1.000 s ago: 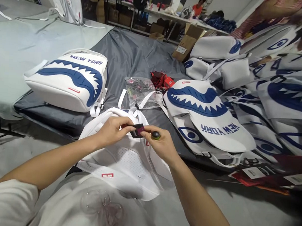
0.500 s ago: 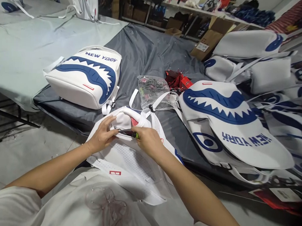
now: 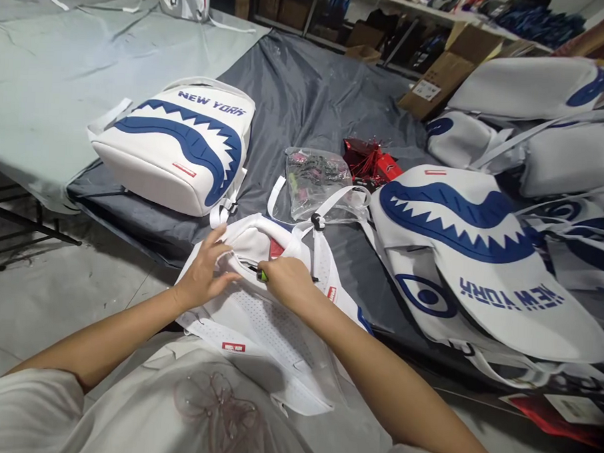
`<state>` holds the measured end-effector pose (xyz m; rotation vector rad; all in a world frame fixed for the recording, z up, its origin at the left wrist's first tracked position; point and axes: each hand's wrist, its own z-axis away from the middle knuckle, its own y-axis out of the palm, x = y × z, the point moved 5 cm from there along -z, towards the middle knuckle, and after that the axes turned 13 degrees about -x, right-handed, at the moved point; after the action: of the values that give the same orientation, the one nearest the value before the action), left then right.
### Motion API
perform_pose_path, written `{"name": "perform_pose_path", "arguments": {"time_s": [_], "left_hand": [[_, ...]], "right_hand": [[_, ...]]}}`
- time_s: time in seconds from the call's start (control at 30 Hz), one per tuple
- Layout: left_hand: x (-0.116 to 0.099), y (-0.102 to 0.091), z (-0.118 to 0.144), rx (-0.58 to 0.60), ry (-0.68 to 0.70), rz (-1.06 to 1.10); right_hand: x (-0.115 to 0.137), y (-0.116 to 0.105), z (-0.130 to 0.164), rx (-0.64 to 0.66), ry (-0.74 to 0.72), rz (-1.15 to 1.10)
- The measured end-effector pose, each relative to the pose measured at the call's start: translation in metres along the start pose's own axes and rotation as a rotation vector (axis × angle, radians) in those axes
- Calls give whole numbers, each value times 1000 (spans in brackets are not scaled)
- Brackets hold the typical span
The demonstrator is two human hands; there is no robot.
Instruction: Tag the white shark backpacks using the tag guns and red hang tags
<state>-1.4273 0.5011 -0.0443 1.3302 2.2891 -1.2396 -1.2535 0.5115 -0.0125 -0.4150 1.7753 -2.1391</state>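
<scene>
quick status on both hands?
Left hand: open, fingers resting on the white backpack.
Right hand: closed around a small green-tipped tool.

Both forearms reaching forward, left hand (image 3: 206, 277) fingers spread, right hand (image 3: 285, 283) curled

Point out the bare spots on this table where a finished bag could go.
Bare grey cloth lies behind the upright backpack and the clear bag; the pale cloth left of it is open too. Crowded: the right side, stacked with bags, and the front edge under both hands' backpack.
</scene>
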Motion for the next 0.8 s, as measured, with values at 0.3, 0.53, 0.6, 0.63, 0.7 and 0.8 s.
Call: {"name": "perform_pose_path", "arguments": {"time_s": [0.3, 0.53, 0.6, 0.63, 0.7, 0.8], "left_hand": [[25, 9, 13, 104, -212, -115], [36, 1, 14, 114, -245, -154], [42, -2, 15, 89, -256, -195], [44, -3, 16, 76, -254, -214], [46, -3, 16, 48, -246, -239], [42, -1, 15, 22, -235, -228]], "right_hand": [[14, -14, 6, -109, -17, 5], [37, -18, -41, -261, -92, -242], [40, -24, -40, -252, -171, -237], [39, -26, -34, -216, -199, -206], [30, -25, -15, -94, -170, -112], [3, -21, 21, 73, 24, 3]]}}
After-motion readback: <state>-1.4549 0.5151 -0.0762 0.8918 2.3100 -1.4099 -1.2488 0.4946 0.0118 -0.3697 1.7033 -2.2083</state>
